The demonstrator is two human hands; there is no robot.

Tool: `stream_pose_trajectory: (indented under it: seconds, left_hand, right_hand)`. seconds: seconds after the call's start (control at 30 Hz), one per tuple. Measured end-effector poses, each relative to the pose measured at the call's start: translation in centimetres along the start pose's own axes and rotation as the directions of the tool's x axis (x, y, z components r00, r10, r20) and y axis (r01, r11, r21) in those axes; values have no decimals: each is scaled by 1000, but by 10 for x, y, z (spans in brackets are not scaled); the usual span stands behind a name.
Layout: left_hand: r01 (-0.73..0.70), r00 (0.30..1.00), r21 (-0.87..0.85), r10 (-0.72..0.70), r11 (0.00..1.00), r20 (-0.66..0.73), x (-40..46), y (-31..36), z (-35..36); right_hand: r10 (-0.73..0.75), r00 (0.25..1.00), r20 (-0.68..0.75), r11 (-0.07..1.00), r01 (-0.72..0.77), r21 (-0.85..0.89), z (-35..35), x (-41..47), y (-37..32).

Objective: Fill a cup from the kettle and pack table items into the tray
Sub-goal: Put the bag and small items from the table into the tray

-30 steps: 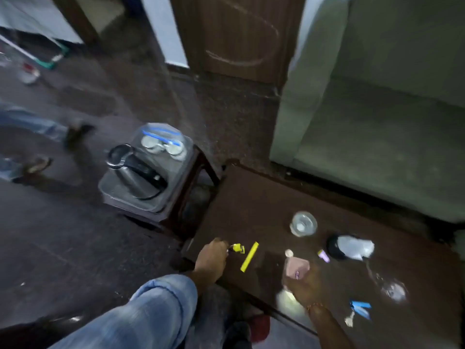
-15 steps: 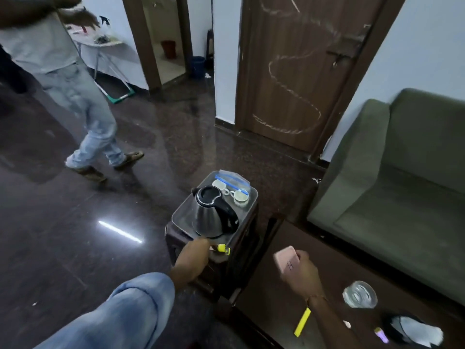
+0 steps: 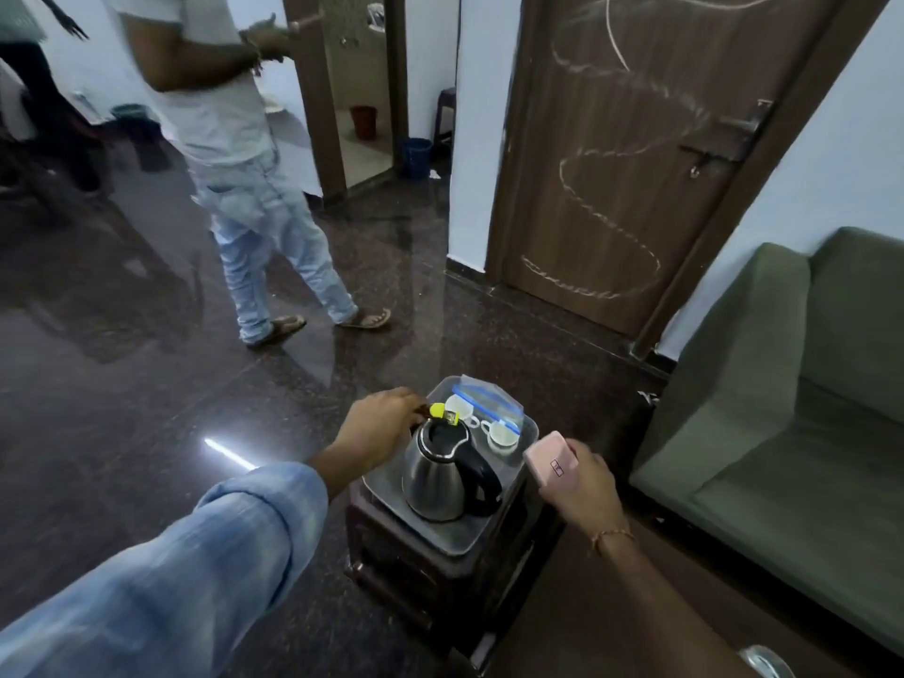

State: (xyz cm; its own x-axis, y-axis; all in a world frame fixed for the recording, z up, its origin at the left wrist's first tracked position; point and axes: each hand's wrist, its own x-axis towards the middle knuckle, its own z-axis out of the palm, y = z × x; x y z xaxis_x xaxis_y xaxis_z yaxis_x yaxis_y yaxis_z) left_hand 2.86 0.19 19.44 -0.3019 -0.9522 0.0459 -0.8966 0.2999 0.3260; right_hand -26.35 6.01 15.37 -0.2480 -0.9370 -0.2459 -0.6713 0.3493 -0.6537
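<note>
A steel kettle (image 3: 437, 477) with a black handle stands on a grey tray (image 3: 457, 538) atop a small dark stool. Behind it on the tray sit two white cups (image 3: 503, 435) and a clear zip bag (image 3: 482, 391). My left hand (image 3: 379, 425) hovers over the kettle's lid and pinches a small yellow object (image 3: 444, 413). My right hand (image 3: 575, 484) is just right of the tray, closed around a pink box (image 3: 550, 464).
A person in a white shirt and light jeans (image 3: 249, 188) stands on the dark polished floor to the left. A green sofa (image 3: 802, 433) is at right, a brown door (image 3: 631, 154) behind. The dark table's corner (image 3: 587, 604) lies under my right arm.
Both hands lifted off the dark table and travelled to the tray. The yellow object now hangs above the kettle and the pink box has come beside the tray. The view tilted up.
</note>
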Motion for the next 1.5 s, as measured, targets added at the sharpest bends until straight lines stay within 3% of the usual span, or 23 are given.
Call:
stream_pose_trajectory:
  seconds: [0.33, 0.57, 0.83, 1.17, 1.37, 1.5]
  left_hand:
    - [185, 978, 78, -191, 980, 81, 68, -23, 14]
    - [174, 960, 82, -188, 981, 206, 128, -63, 51]
    - [39, 908, 159, -101, 987, 406, 188, -94, 99]
    - [-175, 832, 224, 22, 959, 554, 204, -107, 167]
    - [-368, 769, 307, 102, 877, 630, 200, -111, 204]
    - [-382, 736, 314, 81, 869, 672, 199, -114, 222]
  right_hand:
    - [24, 992, 126, 999, -18, -46, 26, 70, -22]
    - [88, 975, 203, 995, -76, -67, 62, 116, -23]
    - [189, 944, 271, 975, -149, -162, 99, 163, -33]
    - [215, 931, 296, 916, -86, -393, 139, 184, -16]
    - [155, 935, 318, 875, 19, -483, 158, 203, -2]
    - [183, 930, 320, 870, -1, -494, 169, 209, 1]
